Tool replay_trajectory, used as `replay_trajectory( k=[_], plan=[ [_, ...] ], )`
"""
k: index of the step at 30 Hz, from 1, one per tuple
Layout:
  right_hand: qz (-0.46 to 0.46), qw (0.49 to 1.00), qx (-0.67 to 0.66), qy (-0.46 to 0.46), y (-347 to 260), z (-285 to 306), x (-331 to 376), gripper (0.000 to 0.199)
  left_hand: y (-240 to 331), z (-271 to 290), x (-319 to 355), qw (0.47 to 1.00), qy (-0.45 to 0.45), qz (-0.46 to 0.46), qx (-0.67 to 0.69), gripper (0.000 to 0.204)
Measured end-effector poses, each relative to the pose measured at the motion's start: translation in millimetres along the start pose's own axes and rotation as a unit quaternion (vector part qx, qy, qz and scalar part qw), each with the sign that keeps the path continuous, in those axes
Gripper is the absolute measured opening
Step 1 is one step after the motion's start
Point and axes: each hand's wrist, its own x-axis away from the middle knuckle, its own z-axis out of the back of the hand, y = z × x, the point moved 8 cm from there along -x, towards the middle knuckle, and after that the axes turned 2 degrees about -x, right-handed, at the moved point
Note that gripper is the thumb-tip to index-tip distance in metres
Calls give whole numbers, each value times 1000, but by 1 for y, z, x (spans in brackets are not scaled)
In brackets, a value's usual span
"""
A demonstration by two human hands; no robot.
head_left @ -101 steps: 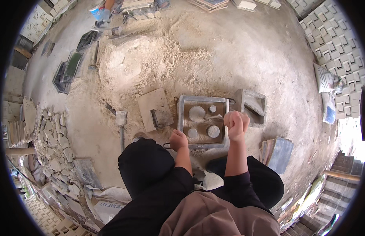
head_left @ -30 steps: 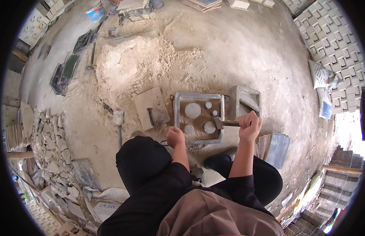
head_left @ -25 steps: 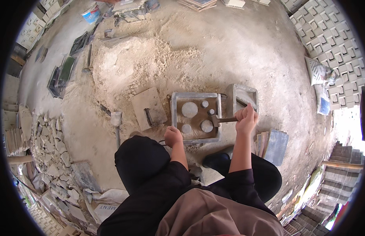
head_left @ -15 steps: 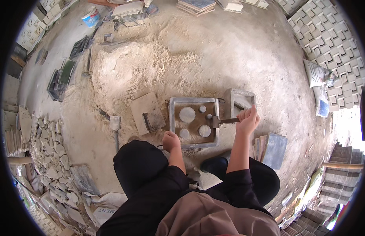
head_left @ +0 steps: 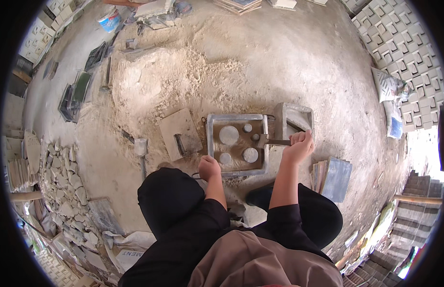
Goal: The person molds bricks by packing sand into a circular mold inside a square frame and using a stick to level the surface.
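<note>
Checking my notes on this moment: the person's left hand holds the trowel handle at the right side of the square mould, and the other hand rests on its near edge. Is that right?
Not quite. In the head view the right hand grips the trowel at the right side of the square mould; the left hand rests on the mould's near edge.

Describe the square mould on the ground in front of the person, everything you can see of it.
The square mould is a grey metal frame lying flat on the dusty ground. Inside is a brown surface with several pale round discs. The left hand rests at its near left corner. The right hand holds a trowel whose blade reaches over its right edge.
</note>
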Motion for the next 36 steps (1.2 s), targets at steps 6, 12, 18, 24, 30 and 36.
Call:
replay_trajectory(
  k=[6, 12, 18, 24, 30, 36],
  plan=[
    [21, 999, 20, -44, -14, -11, 11, 41, 0, 2, -1, 999, -19, 16, -26, 35],
    [6, 997, 15, -81, -11, -5, 13, 42, 2, 1, 0, 998, -55, 27, -13, 43],
    [21, 985, 62, -157, -3, -16, 29, 38, -5, 1, -3, 1000, -6, 20, -24, 37],
    [29, 989, -40, -136, -20, -10, -2, 33, 3, 4, 0, 1000, -4, 4, -18, 39],
    [-1, 986, -28, -167, -13, -32, -14, 26, 4, 5, 1, 1000, -6, 10, -17, 38],
    [-33, 967, 8, -253, 7, -63, -13, 34, 2, 5, 0, 1000, -6, 0, -20, 35]
  ],
)
